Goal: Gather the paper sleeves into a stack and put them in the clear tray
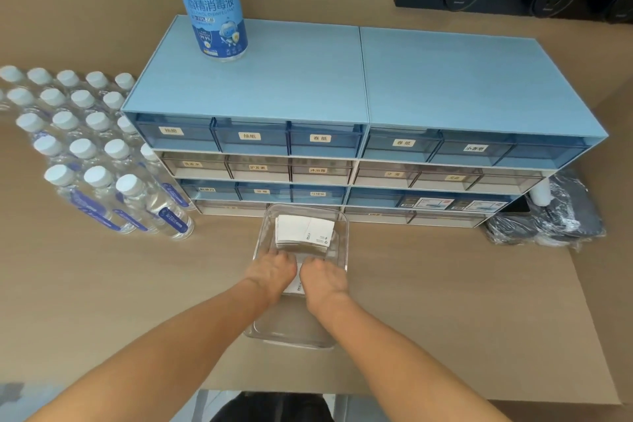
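**A:** What is nearest the camera?

**B:** Two bare forearms reach forward from the bottom edge. The left hand (272, 272) and right hand (323, 276) sit side by side, almost touching, inside a clear tray (342, 243) on a tan worktop (445, 301). Both are palm down with fingers curled under, pressing on a stack of paper sleeves (297, 284); only a sliver of white shows between the wrists. Whether the fingers are pinching that stack or just resting on it, I cannot tell.

**A:** Anything else in the tray?

**B:** Yes. At the hands' 12 o'clock, in the tray's far end, lies a second pile of white sleeves (305, 231), fanned slightly and not squared.

**A:** So which step is this?

**B:** Placing, I judge. Sleeves are already in the tray, and none show loose on the worktop. The next move likely calls for letting go cleanly and nudging the two piles together or level, without scattering them.

**A:** And beyond?

**B:** Touching the tray's far edge is a blue drawer cabinet (342, 78) with labelled drawers and a disinfectant bottle (212, 0) on top. At 10 o'clock stand packed water bottles (85, 147); at 2 o'clock, dark wrapped bundles (548, 219).
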A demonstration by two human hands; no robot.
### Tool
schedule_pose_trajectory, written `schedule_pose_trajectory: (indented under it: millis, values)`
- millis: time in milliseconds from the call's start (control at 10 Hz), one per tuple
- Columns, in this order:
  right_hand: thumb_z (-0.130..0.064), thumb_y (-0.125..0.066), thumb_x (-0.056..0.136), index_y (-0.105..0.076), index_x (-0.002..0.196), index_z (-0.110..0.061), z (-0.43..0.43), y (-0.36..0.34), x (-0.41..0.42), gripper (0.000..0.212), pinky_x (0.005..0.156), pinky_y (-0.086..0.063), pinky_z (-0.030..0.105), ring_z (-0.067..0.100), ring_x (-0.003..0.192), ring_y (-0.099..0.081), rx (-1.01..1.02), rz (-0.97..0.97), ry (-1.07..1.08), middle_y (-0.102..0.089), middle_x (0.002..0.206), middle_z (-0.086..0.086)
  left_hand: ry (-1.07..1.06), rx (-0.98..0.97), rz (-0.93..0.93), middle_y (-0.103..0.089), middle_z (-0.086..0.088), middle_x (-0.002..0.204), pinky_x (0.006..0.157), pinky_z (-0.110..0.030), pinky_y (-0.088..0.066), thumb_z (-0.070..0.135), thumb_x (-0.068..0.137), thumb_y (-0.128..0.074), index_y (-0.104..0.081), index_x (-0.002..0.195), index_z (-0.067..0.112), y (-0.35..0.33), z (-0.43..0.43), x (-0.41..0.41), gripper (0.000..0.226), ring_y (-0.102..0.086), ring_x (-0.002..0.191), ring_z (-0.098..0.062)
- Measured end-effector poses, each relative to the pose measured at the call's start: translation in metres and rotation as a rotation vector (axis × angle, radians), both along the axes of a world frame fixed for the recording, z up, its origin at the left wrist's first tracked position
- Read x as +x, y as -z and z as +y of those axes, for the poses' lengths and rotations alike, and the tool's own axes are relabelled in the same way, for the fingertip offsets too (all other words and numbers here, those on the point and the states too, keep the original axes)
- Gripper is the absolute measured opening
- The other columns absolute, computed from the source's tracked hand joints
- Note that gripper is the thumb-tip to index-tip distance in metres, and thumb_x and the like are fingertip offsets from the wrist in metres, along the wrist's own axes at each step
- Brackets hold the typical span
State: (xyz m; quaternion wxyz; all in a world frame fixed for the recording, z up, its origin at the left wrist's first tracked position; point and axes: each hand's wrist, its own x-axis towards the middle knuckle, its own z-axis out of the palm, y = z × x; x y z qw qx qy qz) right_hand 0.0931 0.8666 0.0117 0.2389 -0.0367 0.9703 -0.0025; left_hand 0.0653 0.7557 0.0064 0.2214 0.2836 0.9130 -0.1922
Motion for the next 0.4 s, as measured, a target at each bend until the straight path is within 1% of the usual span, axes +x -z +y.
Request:
schedule_pose_trajectory:
  millis: [100,200,300,400]
  values:
    - [0.0,-0.062,0.087,-0.042,0.134,0.006,-0.005,-0.01,0.004,0.051,0.1,-0.048,0.044,0.039,0.127,-0.05,0.031,0.022,0.027,-0.052,0.135,0.024,0.02,0.007,0.05,-0.056,-0.015,0.125,0.11,-0.044,-0.032,0.027,0.075,-0.079,-0.046,0.128,0.001,-0.011,-0.003,0.002,0.067,-0.05,0.12,-0.034]
    - [-0.008,-0.073,0.081,-0.039,0.138,0.007,-0.008,-0.029,0.013,0.068,0.1,-0.049,0.044,0.04,0.128,-0.047,0.047,0.01,0.03,-0.049,0.138,0.024,0.009,0.052,0.08,-0.057,-0.013,0.126,0.107,-0.04,-0.034,0.03,0.075,-0.079,-0.047,0.127,0.003,-0.027,-0.008,0.012,0.067,-0.05,0.12,-0.033]
    - [-0.005,-0.071,0.082,-0.049,0.133,0.0,-0.007,-0.057,0.027,0.056,0.096,-0.05,0.04,0.035,0.123,-0.056,0.006,0.062,0.035,-0.057,0.132,0.018,-0.026,0.139,0.109,-0.056,-0.012,0.128,0.104,-0.039,-0.037,0.038,0.081,-0.072,-0.047,0.128,0.006,-0.042,-0.02,0.027,0.063,-0.048,0.122,-0.032]
    - [-0.004,-0.064,0.085,-0.059,0.124,-0.004,-0.009,-0.087,0.05,0.039,0.09,-0.052,0.039,0.033,0.115,-0.063,-0.005,0.13,0.075,-0.064,0.125,0.015,-0.077,0.229,0.11,-0.055,-0.011,0.128,0.101,-0.04,-0.039,0.041,0.091,-0.058,-0.047,0.13,0.009,-0.061,-0.039,0.049,0.052,-0.048,0.12,-0.031]
